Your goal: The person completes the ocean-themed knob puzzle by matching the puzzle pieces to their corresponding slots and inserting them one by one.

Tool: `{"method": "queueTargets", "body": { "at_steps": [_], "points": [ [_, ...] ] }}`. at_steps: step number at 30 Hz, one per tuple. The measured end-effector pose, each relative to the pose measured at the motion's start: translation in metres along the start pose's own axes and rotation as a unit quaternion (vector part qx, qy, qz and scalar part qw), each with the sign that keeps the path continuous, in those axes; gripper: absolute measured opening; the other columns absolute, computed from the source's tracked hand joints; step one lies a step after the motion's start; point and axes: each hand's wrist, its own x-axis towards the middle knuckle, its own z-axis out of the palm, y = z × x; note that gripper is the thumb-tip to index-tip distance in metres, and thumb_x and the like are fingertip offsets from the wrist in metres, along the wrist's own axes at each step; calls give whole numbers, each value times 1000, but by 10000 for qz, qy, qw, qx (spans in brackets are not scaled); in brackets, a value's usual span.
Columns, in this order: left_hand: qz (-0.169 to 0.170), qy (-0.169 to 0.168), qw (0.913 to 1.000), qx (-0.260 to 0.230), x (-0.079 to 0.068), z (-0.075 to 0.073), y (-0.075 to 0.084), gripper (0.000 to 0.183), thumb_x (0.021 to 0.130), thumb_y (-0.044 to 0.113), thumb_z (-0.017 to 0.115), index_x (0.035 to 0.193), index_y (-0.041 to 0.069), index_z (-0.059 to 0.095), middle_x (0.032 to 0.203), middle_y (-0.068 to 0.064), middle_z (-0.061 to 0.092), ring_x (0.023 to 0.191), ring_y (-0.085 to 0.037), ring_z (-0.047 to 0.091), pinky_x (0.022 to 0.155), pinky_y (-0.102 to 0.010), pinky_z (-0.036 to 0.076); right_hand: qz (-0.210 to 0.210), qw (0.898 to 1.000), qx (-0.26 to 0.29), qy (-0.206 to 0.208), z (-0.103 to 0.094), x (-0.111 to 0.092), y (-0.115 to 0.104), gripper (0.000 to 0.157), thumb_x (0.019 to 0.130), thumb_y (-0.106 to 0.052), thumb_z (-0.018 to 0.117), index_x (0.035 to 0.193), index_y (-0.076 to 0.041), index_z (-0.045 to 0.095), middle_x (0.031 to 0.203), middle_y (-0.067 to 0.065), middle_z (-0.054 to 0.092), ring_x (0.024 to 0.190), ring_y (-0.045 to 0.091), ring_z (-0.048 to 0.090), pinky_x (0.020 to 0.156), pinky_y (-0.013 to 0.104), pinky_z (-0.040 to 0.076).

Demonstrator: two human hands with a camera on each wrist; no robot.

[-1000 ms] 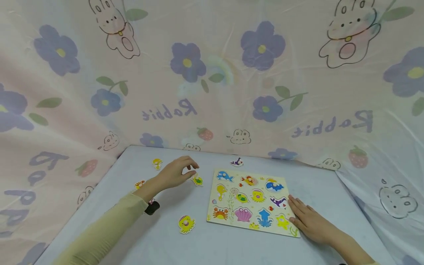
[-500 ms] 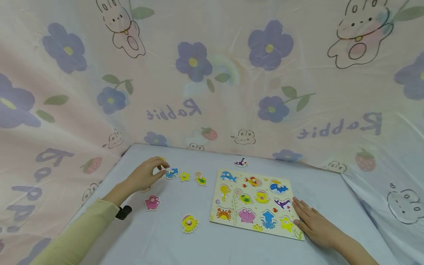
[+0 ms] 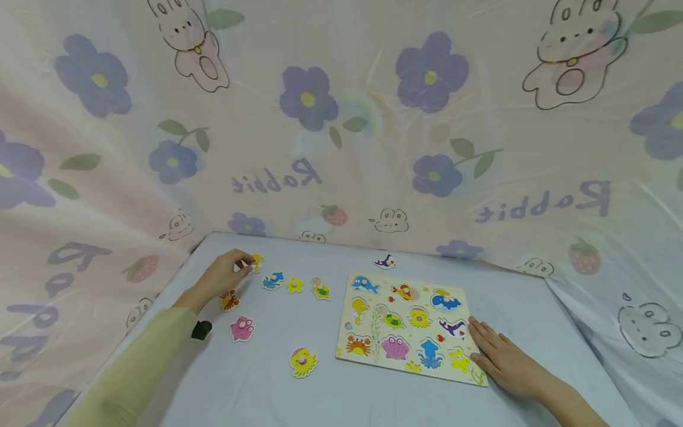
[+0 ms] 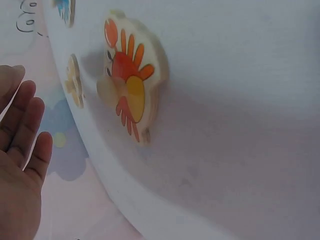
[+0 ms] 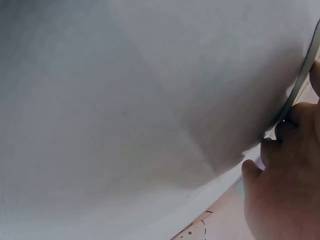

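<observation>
My left hand (image 3: 221, 277) hovers at the far left of the table, its fingertips beside the yellow seahorse puzzle piece (image 3: 257, 263). The left wrist view shows its fingers (image 4: 25, 125) loosely extended, with a gap to the seahorse and nothing held. Below that hand lies the crab piece (image 3: 230, 300), its knob up, large in the left wrist view. My right hand (image 3: 504, 359) rests flat against the right edge of the wooden puzzle board (image 3: 384, 296), fingertips touching the rim. A whale, a fish and another blue whale piece with knobs sit in the board's top row.
Loose knobbed pieces lie left of the board: a blue squid (image 3: 273, 280), a yellow starfish (image 3: 294, 285), a turtle (image 3: 321, 289), a pink shell (image 3: 242, 328) and a yellow octopus (image 3: 303, 362). A purple piece (image 3: 385, 261) lies behind the board. A patterned curtain (image 3: 363, 178) encloses the table.
My left hand has moved left from over the turtle, past the squid, to beside the seahorse, uncovering the squid, starfish and shell. My right hand stays on the board's edge.
</observation>
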Motion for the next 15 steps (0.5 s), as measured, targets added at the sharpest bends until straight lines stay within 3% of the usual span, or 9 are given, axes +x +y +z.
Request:
{"method": "queueTargets", "body": {
  "at_steps": [8, 15],
  "points": [
    [-242, -112, 9996, 48, 23, 4, -13, 26, 102, 9, 65, 125, -3, 66, 117, -19, 66, 104, -34, 61, 89, -51, 51, 3, 10000, -51, 40, 0, -1, -1, 69, 106, -43, 56, 158, 0, 39, 166, 19, 32, 149, 49, 31, 114, 69, 29],
    [-571, -278, 9979, 95, 31, 10, -22, 29, 104, 12, 62, 128, -4, 64, 122, -21, 64, 108, -36, 60, 94, -53, 50, -74, 9998, -140, 141, 2, -1, -2, 68, 107, -42, 55, 157, 1, 40, 166, 20, 33, 148, 49, 33, 114, 69, 30]
  ]
}}
